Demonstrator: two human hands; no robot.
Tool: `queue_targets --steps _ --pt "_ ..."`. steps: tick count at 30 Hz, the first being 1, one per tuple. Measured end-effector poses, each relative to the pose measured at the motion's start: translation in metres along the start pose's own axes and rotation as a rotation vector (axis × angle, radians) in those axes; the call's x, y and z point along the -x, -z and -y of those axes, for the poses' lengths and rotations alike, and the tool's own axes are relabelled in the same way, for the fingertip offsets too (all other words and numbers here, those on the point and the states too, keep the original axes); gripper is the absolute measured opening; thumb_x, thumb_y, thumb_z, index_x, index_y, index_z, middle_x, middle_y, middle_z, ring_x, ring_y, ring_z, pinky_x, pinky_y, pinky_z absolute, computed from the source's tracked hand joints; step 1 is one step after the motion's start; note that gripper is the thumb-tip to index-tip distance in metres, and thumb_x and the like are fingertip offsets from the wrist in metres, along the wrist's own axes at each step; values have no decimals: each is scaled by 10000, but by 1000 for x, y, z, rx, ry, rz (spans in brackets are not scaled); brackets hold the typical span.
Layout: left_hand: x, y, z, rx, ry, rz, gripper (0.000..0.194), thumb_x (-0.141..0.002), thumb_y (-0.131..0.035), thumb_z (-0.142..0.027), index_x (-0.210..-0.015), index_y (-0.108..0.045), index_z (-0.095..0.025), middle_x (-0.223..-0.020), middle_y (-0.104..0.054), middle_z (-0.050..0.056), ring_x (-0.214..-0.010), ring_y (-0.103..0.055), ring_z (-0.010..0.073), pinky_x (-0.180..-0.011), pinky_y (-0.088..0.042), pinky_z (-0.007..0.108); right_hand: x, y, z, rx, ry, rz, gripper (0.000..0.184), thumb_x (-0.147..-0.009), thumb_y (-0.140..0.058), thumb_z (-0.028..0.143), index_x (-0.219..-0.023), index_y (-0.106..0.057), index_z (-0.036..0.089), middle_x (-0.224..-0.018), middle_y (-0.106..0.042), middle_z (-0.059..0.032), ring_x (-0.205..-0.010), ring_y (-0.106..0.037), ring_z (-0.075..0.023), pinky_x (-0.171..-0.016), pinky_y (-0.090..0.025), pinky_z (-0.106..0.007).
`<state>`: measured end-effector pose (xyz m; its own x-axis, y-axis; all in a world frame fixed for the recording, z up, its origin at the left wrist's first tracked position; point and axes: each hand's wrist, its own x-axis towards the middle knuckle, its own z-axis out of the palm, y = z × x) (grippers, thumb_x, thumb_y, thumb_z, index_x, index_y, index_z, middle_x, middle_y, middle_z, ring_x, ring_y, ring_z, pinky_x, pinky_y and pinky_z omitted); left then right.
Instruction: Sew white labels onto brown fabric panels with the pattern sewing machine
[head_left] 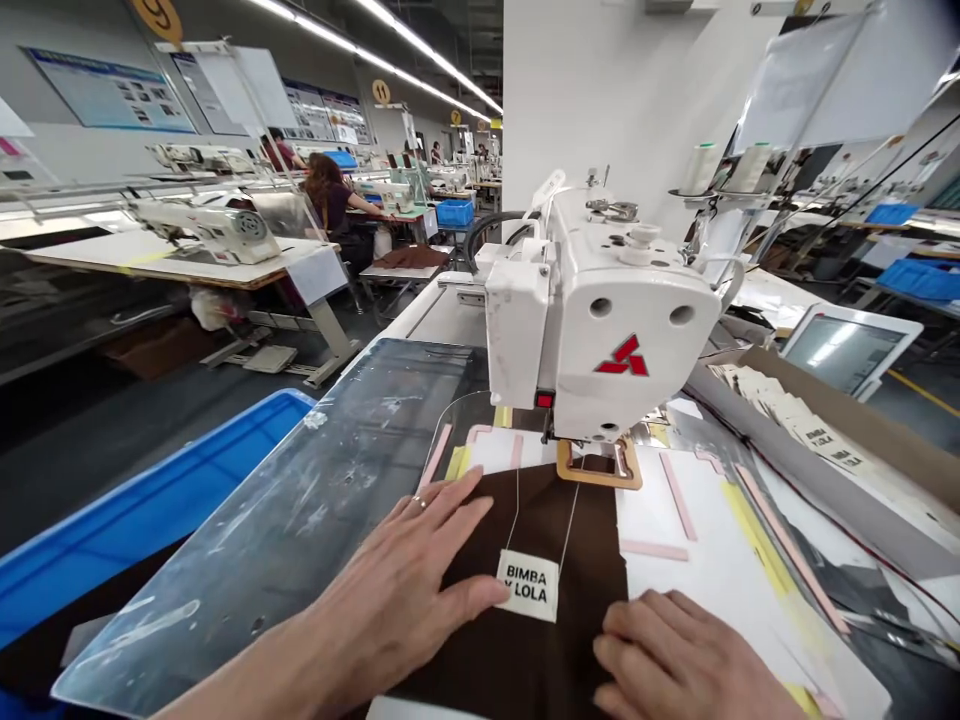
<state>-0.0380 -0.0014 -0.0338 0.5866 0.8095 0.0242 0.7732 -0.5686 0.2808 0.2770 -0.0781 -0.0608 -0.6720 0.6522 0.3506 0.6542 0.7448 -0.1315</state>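
A dark brown fabric piece [555, 650] lies under the sewing machine's head. It bears a white label [528, 584] reading "BIMBA Y LOLA", and two pale threads run from the label up toward the needle area. My left hand [409, 575] rests flat along the fabric's left side with fingers spread, its thumb tip touching the label's left edge. At the fabric's lower right edge, my right hand [675, 650] is closed, fingers curled around the cloth; its fingertips are partly hidden. The tan clamp frame [632, 466] sits above the fabric's far end.
The white sewing machine head [637, 310] stands directly ahead. White template sheets [652, 580] with pink and yellow strips lie at right. A cardboard box [847, 430] holds several labels beside a screen [847, 345]. A blue bin [187, 480] stands left; a co-worker [330, 205] sits beyond.
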Motion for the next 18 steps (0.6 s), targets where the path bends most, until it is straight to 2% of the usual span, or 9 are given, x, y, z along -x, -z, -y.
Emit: queue_targets --steps 2,3,5,7,9,11,13,18 --pt "-15 -5 -12 32 20 70 839 -942 -633 -670 -1598 -388 -209 -1637 -389 179 -1487 -375 442 -1166 -344 641 0 2 -4 -34 -51 -6 135 -1042 -515 168 -1091 -635 203 -944 -694 -36 -775 -684 -189 -690 -563 -303" --pt "-21 -5 -19 73 25 96 814 -926 -676 -633 -1567 -432 -194 -1573 -469 180 -1444 -423 445 -1158 -337 643 0 1 -5 -47 -70 -2 141 -1041 -508 157 -1091 -631 203 -948 -689 -37 -782 -686 -187 -695 -570 -298" --pt "-31 -3 -31 199 52 119 511 -931 -716 -463 -1355 -612 -197 -1297 -642 121 -1248 -564 385 -1115 -360 588 0 -1 -7 -76 -110 23 141 -1052 -493 164 -1088 -623 203 -960 -679 -45 -802 -689 -187 -712 -581 -293" --pt "-36 3 -37 328 85 135 131 -940 -670 -317 -1000 -666 -201 -998 -644 50 -1009 -600 297 -1024 -395 494 -2 -3 -8 -110 -158 59 156 -1067 -471 175 -1097 -620 210 -975 -669 -48 -841 -693 -192 -737 -587 -295" --pt "-39 9 -37 440 115 171 169 -936 -629 -288 -804 -572 -200 -870 -589 18 -874 -562 240 -890 -420 396 -8 -2 -9 -188 -212 68 189 -1080 -436 182 -1108 -618 224 -987 -662 -43 -859 -693 -189 -727 -582 -287" --pt "-42 15 -33 575 161 220 198 -940 -609 -324 -801 -539 -202 -834 -565 -4 -800 -539 200 -726 -414 312 -16 1 -11 -318 -293 49 218 -1087 -406 205 -1115 -619 238 -973 -654 -33 -828 -688 -175 -694 -563 -273" --pt "-44 19 -29 764 207 282 184 -941 -597 -371 -886 -544 -204 -838 -570 -20 -757 -539 169 -626 -393 260 -28 6 -12 -476 -407 30 215 -1081 -414 256 -1091 -628 247 -926 -643 -18 -764 -665 -163 -652 -530 -264" --pt "-52 19 -30 1154 243 329 301 -924 -604 -450 -1037 -506 -189 -919 -597 -6 -792 -554 149 -689 -445 256 -58 14 -11 -886 -644 57 256 -1053 -459 403 -1012 -642 229 -770 -576 14 -644 -522 -147 -556 -418 -251"
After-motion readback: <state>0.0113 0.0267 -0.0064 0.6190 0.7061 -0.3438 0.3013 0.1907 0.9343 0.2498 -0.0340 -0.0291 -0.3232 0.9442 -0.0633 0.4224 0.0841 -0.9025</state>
